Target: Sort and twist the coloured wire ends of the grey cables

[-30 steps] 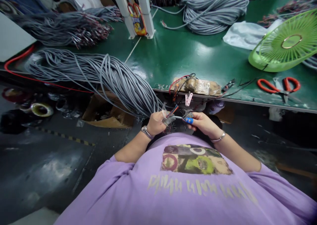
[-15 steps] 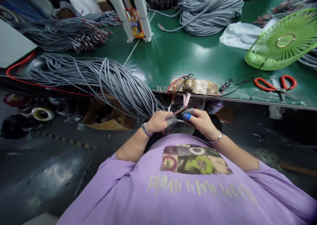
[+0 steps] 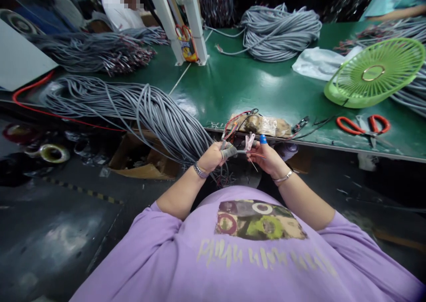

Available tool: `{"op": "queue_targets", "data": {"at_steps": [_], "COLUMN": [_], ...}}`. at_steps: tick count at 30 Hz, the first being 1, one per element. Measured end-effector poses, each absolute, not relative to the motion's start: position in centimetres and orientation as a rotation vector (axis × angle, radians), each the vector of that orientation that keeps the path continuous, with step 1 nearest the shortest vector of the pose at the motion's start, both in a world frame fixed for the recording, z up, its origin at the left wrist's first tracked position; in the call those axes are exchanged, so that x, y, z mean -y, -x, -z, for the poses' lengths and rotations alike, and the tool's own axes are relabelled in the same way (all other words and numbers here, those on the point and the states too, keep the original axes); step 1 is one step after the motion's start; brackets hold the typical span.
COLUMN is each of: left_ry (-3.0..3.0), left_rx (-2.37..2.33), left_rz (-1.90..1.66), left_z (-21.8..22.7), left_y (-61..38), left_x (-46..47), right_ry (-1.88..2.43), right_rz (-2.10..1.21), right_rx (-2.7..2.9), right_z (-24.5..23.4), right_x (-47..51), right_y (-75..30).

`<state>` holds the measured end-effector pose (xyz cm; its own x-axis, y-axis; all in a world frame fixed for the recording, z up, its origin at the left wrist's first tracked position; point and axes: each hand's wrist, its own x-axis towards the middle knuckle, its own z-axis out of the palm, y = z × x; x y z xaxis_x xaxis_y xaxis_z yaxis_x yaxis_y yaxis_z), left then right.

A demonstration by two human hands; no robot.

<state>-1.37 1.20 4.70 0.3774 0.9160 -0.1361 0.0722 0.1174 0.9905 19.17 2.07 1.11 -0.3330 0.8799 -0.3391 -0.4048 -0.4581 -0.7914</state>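
Note:
My left hand (image 3: 213,156), its fingertips wrapped in grey tape, is closed on the end of a grey cable (image 3: 241,152). Thin coloured wires (image 3: 256,154) fan out of that end toward my right hand (image 3: 268,162). There the thumb, in a blue finger cover, points up apart from the fingers, and the wires cross in front of the fingers. A pale pink clip (image 3: 250,141) stands between the hands at the bench edge. Behind it lies a wooden block (image 3: 281,127) with small wires on it. A big bundle of grey cables (image 3: 156,111) runs from the bench down beside my left hand.
Orange-handled scissors (image 3: 372,131) and a green fan (image 3: 369,73) are on the bench at right. A coiled grey cable (image 3: 279,33) lies at the back, near a white post (image 3: 199,40). Below stands a cardboard box (image 3: 146,162). Two other people are partly visible behind.
My right thumb has lifted off the wires, and that hand has turned. The wires now stretch rightward from the cable end instead of upward to the clip. The view has tilted slightly.

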Motion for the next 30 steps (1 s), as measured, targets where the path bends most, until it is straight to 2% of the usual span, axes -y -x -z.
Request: {"op": "queue_targets", "data": {"at_steps": [11,16,25,30], "left_ry": [-1.309,-1.314,-1.315,-1.345], "left_rx": [-1.051,-1.066,-1.081,-1.035], "left_rz": [-0.758,-0.751,-0.714,-0.626], "left_z": [-2.9,-2.8,-3.5,-3.8], "left_y": [1.0,0.6,-0.1,0.7], "left_x": [-1.4,-1.6,-1.5,-1.4], "right_ry": [0.901,0.859,0.903,0.834], "right_rz": [-1.858,-1.811,-1.876,-1.949], "right_rx": [0.567,0.679,0.55,0.632], "right_z": [-1.0,-0.1,-0.8,0.5], "right_x": [-3.3,-3.8,-3.0,-2.3], "right_y": [-17.6,-17.5,-17.3,-18.1]}}
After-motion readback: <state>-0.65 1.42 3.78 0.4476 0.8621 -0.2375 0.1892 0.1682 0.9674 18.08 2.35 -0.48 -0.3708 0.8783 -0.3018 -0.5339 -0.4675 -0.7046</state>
